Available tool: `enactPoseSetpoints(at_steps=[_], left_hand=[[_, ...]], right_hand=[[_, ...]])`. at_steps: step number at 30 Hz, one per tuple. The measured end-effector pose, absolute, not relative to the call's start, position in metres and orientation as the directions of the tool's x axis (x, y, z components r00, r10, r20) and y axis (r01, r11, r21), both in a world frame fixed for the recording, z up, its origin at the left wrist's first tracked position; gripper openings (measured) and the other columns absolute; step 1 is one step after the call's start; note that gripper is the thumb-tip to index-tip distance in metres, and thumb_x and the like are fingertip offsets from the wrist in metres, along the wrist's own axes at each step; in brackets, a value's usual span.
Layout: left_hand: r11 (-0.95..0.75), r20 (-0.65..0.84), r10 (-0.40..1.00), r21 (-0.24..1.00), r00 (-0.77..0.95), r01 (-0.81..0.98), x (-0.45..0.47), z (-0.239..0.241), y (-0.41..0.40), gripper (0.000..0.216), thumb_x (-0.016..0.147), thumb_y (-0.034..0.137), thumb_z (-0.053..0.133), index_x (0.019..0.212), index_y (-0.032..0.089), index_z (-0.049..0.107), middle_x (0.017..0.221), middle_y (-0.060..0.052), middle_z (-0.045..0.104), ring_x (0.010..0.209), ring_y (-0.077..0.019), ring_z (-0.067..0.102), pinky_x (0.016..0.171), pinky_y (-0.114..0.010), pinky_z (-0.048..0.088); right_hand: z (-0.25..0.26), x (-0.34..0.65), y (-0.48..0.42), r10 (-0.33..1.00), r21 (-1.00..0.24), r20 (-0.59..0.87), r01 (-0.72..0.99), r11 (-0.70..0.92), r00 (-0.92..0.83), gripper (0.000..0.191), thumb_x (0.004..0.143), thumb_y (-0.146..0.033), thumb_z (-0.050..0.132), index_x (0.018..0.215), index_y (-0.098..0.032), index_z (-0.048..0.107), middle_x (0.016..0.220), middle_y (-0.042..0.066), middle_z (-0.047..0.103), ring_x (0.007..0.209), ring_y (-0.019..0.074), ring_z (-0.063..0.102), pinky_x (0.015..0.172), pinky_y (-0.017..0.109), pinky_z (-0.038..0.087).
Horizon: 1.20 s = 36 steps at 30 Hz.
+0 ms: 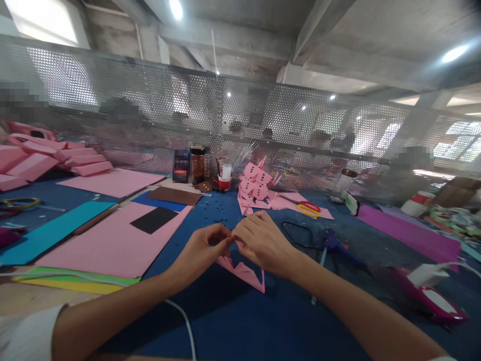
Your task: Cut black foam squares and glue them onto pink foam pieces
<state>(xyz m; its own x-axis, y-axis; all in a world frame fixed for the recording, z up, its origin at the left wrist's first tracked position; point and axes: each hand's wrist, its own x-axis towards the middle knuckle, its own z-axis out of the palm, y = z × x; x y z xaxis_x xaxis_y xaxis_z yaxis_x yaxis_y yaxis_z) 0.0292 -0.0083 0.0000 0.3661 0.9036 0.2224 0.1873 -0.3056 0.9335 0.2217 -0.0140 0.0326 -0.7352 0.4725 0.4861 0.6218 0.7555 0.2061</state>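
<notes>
Paper piece (243,272), pink and folded into pointed flaps, hangs from both my hands just above the blue table (233,326). My left hand (203,249) is closed narrow, thumb and fingertips pinching the top edge of the paper piece. My right hand (262,244) meets it fingertip to fingertip, curled over the same edge, so the two hands touch in the middle. The lower points of the piece reach the table top or nearly so; I cannot tell which. Left of my left hand lies a large pink sheet (93,250) with a black rectangle (154,219) on it. Right of my right hand, near but apart, lies a blue glue gun (338,245). Beyond my hands stands a pile of pink dotted pieces (255,188), with red-and-yellow scissors (308,208) beside it.
</notes>
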Motion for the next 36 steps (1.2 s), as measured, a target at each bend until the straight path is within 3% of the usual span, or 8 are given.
enactPoseSetpoints(at_steps=[5,11,15,27,33,36], left_hand=[[-0.319,0.236,0.900,0.930,0.366,0.184,0.0286,-0.0011,-0.0078,0.024,0.086,0.040,0.059,0.081,0.017,0.061,0.066,0.001,0.062,0.062,-0.0155,0.061,0.058,-0.024,0.047],[-0.510,0.395,0.852,0.778,0.345,0.367,0.0267,0.0010,-0.0115,0.012,0.086,0.025,0.054,0.085,0.019,0.065,0.073,0.001,0.067,0.070,-0.0153,0.063,0.066,-0.024,0.046],[-0.554,0.429,0.829,0.712,0.358,0.430,0.0257,-0.0034,-0.0116,0.013,0.086,0.023,0.054,0.090,0.020,0.065,0.077,0.001,0.068,0.070,-0.0147,0.063,0.063,-0.022,0.045],[-0.521,0.405,0.848,0.753,0.341,0.402,0.0277,-0.0020,-0.0123,0.013,0.086,0.025,0.055,0.082,0.019,0.065,0.073,0.002,0.066,0.071,-0.0143,0.061,0.063,-0.022,0.043],[-0.488,0.367,0.861,0.792,0.351,0.368,0.0274,-0.0028,-0.0123,0.012,0.086,0.025,0.055,0.082,0.020,0.064,0.073,0.002,0.068,0.072,-0.0146,0.063,0.065,-0.022,0.044],[-0.475,0.353,0.865,0.804,0.356,0.358,0.0271,-0.0037,-0.0111,0.013,0.087,0.026,0.054,0.082,0.020,0.064,0.074,0.002,0.068,0.073,-0.0149,0.064,0.066,-0.023,0.045]], right_hand=[[0.0347,0.2226,-0.0150,0.488,0.150,0.475,0.615,0.774,-0.732,0.009,0.094,-0.020,0.050,0.097,-0.019,0.058,0.097,0.006,0.064,0.095,0.0204,0.053,0.089,0.038,0.033],[0.0346,0.2202,-0.0122,0.688,-0.375,0.501,0.586,0.719,-0.524,0.007,0.093,-0.021,0.055,0.093,-0.021,0.062,0.091,0.000,0.067,0.086,0.0139,0.059,0.080,0.029,0.040],[0.0364,0.2200,-0.0129,0.772,-0.569,0.422,0.524,0.633,-0.475,0.008,0.092,-0.022,0.056,0.094,-0.020,0.063,0.090,0.000,0.068,0.083,0.0131,0.062,0.074,0.026,0.044],[0.0359,0.2223,-0.0110,0.776,-0.658,0.361,0.449,0.605,-0.517,0.010,0.086,-0.020,0.064,0.095,-0.019,0.063,0.092,0.000,0.068,0.086,0.0133,0.062,0.078,0.026,0.047],[0.0339,0.2230,-0.0094,0.761,-0.615,0.379,0.471,0.632,-0.527,0.009,0.086,-0.021,0.066,0.095,-0.019,0.063,0.092,0.000,0.068,0.085,0.0129,0.063,0.076,0.025,0.045],[0.0331,0.2226,-0.0084,0.733,-0.535,0.423,0.506,0.676,-0.533,0.008,0.086,-0.023,0.067,0.093,-0.019,0.064,0.090,-0.001,0.069,0.084,0.0125,0.062,0.077,0.025,0.043]])
